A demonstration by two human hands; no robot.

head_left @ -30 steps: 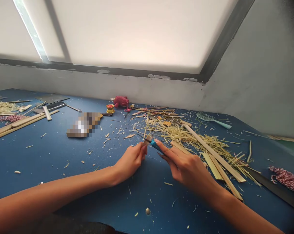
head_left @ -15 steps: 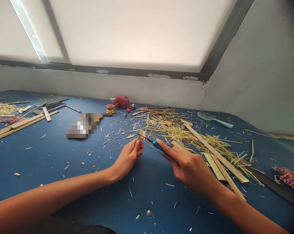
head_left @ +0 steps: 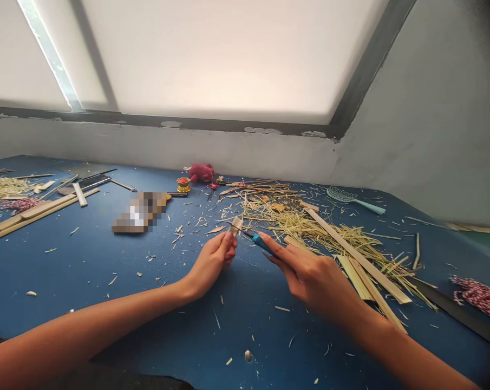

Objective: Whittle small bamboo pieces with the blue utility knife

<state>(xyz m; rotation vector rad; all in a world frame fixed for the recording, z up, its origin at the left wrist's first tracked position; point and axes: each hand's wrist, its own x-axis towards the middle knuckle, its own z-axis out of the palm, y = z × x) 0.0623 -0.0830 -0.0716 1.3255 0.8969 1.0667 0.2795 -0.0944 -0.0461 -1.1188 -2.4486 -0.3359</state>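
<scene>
A short, pale piece of wood or bamboo (head_left: 236,225) stands tilted in my left hand (head_left: 214,257), its upper end sticking out past the thumb. My right hand (head_left: 309,268) is closed around the teal handle of a thin-bladed craft knife (head_left: 262,242), index finger laid along the top. The narrow dark blade points left and meets or crosses the piece; exact contact is too small to tell. Both hands are above the blue table (head_left: 147,319), which is scattered with small pale shavings.
Thin bamboo strips (head_left: 321,227) and a long flat slat (head_left: 358,254) lie right of centre. Beyond are a hairbrush (head_left: 355,200), red-white cord (head_left: 478,295), a pink plush toy (head_left: 201,172) and a small gold stand (head_left: 183,184). More slats (head_left: 45,210) lie left, near a pixelated object (head_left: 140,212).
The view has shifted slightly. Both hands keep nearly the same pose, with the craft knife still at the upper part of the pale piece.
</scene>
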